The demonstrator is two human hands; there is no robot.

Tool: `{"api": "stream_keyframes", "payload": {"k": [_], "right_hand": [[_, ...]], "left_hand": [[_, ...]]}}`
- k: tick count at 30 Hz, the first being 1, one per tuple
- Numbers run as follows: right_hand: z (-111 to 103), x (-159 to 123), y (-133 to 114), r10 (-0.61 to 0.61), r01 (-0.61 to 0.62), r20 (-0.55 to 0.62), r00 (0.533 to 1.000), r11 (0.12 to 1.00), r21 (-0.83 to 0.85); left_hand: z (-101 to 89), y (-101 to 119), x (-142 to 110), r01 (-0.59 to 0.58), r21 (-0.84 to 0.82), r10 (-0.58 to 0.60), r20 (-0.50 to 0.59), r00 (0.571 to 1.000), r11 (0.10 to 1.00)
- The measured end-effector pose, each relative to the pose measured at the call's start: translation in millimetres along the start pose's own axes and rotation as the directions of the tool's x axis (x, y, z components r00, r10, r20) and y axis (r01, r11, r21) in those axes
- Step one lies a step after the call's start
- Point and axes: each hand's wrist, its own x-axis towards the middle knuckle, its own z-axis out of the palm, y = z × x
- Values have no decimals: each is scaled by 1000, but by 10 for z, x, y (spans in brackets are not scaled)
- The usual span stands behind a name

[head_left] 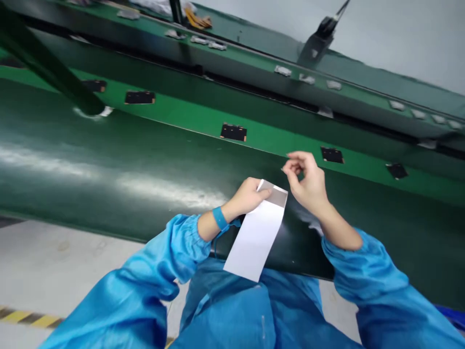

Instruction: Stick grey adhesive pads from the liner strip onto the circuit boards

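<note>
One bright green flat strip (185, 114) carries thin black rectangular boards (233, 132); this side, our left hand (249, 198) pinches a grey-ended white rectangular sheet (254, 242). Our right hand (308, 184) curls nearer the strip, whether gripping we cannot tell; steady thumb pressure should keep the sheet flat.

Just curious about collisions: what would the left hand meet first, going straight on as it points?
Probably the right hand, though depth is unclear: the left hand might pass above or below it.
</note>
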Motion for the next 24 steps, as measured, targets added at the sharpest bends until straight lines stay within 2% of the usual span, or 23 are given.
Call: {"api": "stream_keyframes", "payload": {"k": [3, 5, 7, 9, 11, 14, 24], "right_hand": [[96, 388, 92, 26, -27, 32, 999, 999, 38], [291, 627, 140, 19, -27, 184, 983, 999, 39], [564, 837, 196, -29, 4, 393, 919, 998, 65], [850, 1008, 251, -86, 46, 510, 856, 995, 90], [1080, 1128, 284, -79, 48, 512, 855, 996, 72], [1263, 1216, 312, 15, -20, 448, 894, 1000, 7], [1397, 1105, 494, 69, -83, 337, 939, 996, 26]], "left_hand": [[19, 43, -36, 35, 23, -37, 99, 994, 999], [15, 58, -54, 39, 74, -51, 181, 982, 997], [-7, 54, -53, 57, 117, -89, 286, 954, 991], [-28, 46, -51, 68, 143, -118, 375, 920, 987], [-33, 49, -65, 62, 149, -121, 424, 898, 987], [-15, 59, -91, 50, 133, -104, 430, 897, 990], [23, -3, -95, -1, 138, -55, 401, 914, 990]]}}
